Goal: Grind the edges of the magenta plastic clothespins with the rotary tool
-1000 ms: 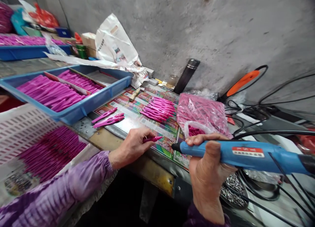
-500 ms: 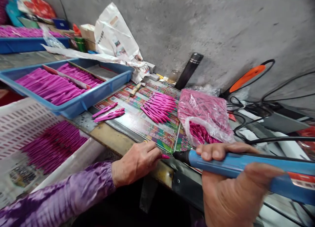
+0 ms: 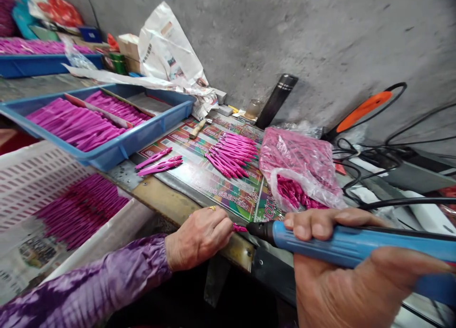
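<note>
The left hand [image 3: 199,235], fingers closed, hides all but the tip of a pink piece [image 3: 240,228] at lower centre. The right hand [image 3: 351,276] grips a blue tool [image 3: 342,245], cut off at right, lying horizontally, its dark nose pointing left at the tip.

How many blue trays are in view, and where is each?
2. The near blue tray sits left of the printed mat; the far blue tray is at top left. Others may be hidden.
</note>
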Demonstrator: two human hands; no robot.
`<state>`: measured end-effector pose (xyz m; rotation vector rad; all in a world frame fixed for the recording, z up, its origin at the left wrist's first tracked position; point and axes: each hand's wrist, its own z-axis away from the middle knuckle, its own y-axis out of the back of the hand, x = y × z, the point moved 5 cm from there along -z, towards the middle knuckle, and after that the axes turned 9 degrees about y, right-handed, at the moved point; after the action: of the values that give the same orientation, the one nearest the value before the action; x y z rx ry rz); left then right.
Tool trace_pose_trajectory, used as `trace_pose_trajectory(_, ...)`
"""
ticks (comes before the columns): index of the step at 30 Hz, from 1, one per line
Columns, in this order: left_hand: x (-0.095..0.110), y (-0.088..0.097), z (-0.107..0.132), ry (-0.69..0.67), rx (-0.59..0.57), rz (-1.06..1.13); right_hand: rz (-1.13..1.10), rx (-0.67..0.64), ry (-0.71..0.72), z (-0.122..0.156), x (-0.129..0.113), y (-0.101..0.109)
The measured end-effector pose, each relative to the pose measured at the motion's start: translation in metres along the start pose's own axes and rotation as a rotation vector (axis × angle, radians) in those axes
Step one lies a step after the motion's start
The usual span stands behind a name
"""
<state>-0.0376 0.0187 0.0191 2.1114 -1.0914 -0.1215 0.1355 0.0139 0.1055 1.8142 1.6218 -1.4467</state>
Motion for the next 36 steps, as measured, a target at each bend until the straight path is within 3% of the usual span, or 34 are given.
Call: trace_pose_trajectory(36,0.004,0.009,0.004,-0.090,-0.013,-0.040,-0.016,0.003,0.012,-0.003,0.012,0.014)
